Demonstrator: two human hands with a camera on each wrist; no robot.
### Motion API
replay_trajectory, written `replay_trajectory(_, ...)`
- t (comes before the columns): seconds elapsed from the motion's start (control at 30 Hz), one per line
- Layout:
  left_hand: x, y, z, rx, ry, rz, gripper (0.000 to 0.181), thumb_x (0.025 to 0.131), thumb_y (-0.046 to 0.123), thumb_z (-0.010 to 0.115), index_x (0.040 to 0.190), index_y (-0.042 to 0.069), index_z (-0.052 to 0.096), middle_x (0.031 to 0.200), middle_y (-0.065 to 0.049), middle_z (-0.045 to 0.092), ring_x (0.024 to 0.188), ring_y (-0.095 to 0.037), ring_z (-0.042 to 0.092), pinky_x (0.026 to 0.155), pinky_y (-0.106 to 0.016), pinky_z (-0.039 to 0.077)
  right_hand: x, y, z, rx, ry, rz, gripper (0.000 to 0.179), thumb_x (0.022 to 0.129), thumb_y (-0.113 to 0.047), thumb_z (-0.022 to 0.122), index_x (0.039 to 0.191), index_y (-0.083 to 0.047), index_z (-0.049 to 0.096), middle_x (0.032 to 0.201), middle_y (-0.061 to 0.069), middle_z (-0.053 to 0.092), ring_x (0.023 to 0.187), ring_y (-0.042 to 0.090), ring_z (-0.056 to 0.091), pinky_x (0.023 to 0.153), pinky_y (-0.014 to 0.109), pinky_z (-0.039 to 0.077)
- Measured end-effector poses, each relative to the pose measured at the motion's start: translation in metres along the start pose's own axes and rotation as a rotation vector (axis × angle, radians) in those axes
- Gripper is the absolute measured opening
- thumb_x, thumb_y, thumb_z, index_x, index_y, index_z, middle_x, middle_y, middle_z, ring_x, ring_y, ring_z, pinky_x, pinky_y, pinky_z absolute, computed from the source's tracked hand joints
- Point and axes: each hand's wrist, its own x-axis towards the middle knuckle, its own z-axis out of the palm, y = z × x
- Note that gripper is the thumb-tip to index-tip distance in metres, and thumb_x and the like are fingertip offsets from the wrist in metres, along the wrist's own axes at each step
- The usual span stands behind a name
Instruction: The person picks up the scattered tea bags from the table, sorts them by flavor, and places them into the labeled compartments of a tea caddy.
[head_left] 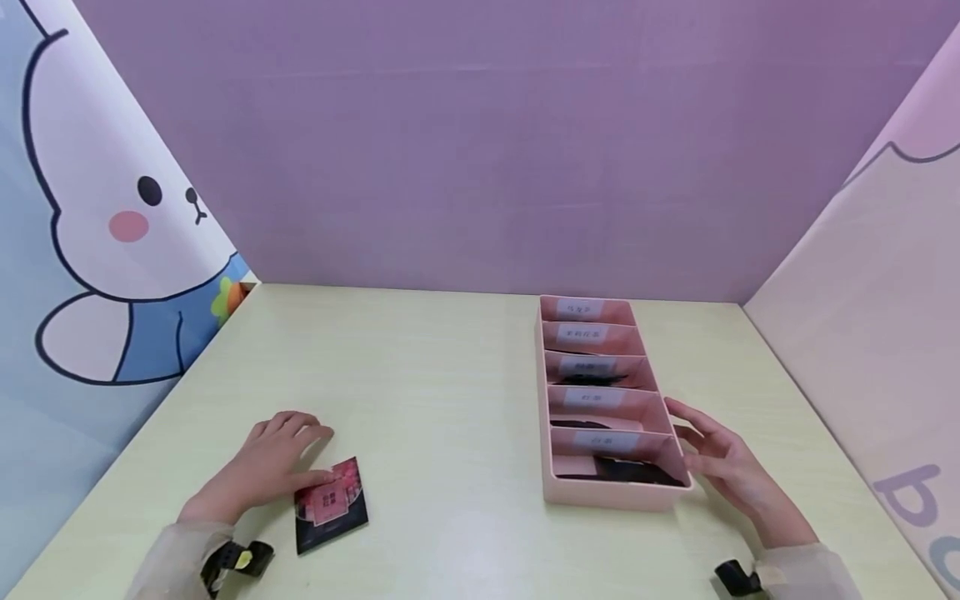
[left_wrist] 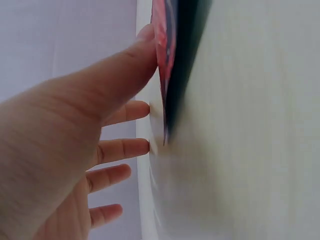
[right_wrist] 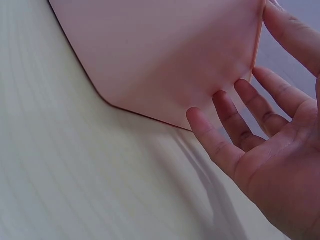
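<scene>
A flat tea sachet (head_left: 331,505), dark with a pink flower print, lies at the left front of the table. My left hand (head_left: 272,463) rests beside it with the thumb on its upper edge. In the left wrist view the thumb touches the pink face of the sachet (left_wrist: 164,47), while the other fingers spread apart from it. On the right stands a long pink divided box (head_left: 551,487) with labelled compartments. My right hand (head_left: 731,467) is at its right side, fingers extended. Seen from the right wrist, the fingertips touch or nearly touch the box wall (right_wrist: 150,55), with the thumb by the rim.
Dark sachets (head_left: 630,472) lie in several compartments of the box. A pale wood-grain table (head_left: 435,400) carries everything. A purple wall (head_left: 480,167) closes off the back, with printed panels at the left (head_left: 90,183) and right (head_left: 862,317).
</scene>
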Motion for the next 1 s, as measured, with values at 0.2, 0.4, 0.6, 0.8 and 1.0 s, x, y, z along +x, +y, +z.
replay_trajectory(0.2,0.003,0.003,-0.001,-0.068,0.034,0.035,0.034,0.078,0.039,0.084,0.102,0.019,0.070,0.114,-0.007,0.062,0.113,-0.035,0.051,0.087,-0.060,0.043,0.000,-0.002,0.001,-0.003,-0.004,0.001,0.066,0.094,0.021,0.043,0.154,0.000,0.031,0.153,0.001,0.043,0.129,0.015,0.051,0.098,0.028,0.048)
replay_trajectory(0.4,0.006,0.008,-0.001,-0.129,0.054,0.089,0.020,0.077,0.024,0.086,0.081,0.025,0.066,0.104,-0.001,0.061,0.105,-0.032,0.053,0.080,-0.054,0.046,0.001,-0.003,0.002,0.006,-0.015,-0.005,0.065,0.094,0.020,0.044,0.155,-0.001,0.030,0.153,0.002,0.042,0.129,0.015,0.051,0.097,0.028,0.048)
replay_trajectory(0.6,0.008,0.012,-0.003,-0.166,-0.011,0.128,0.029,0.081,0.018,0.083,0.108,0.009,0.075,0.104,0.001,0.060,0.097,-0.024,0.055,0.083,-0.046,0.050,0.001,-0.002,0.002,0.005,-0.018,-0.014,0.065,0.094,0.021,0.043,0.155,0.001,0.029,0.154,0.002,0.041,0.130,0.015,0.050,0.097,0.028,0.048)
replay_trajectory(0.8,0.010,0.018,-0.004,-0.196,-0.008,0.215,0.032,0.084,0.004,0.077,0.116,0.009,0.074,0.105,-0.001,0.058,0.094,-0.021,0.053,0.080,-0.042,0.050,0.001,-0.002,0.001,-0.002,-0.012,-0.008,0.064,0.095,0.019,0.045,0.155,0.000,0.029,0.154,0.000,0.042,0.129,0.014,0.050,0.097,0.028,0.048)
replay_trajectory(1.0,0.010,0.024,-0.004,-0.202,-0.046,0.140,0.034,0.087,0.022,0.078,0.117,0.010,0.071,0.106,0.001,0.057,0.093,-0.018,0.052,0.075,-0.040,0.047,0.000,-0.002,0.000,-0.010,-0.006,-0.002,0.064,0.095,0.018,0.045,0.155,0.000,0.030,0.154,0.000,0.041,0.129,0.014,0.050,0.097,0.027,0.048)
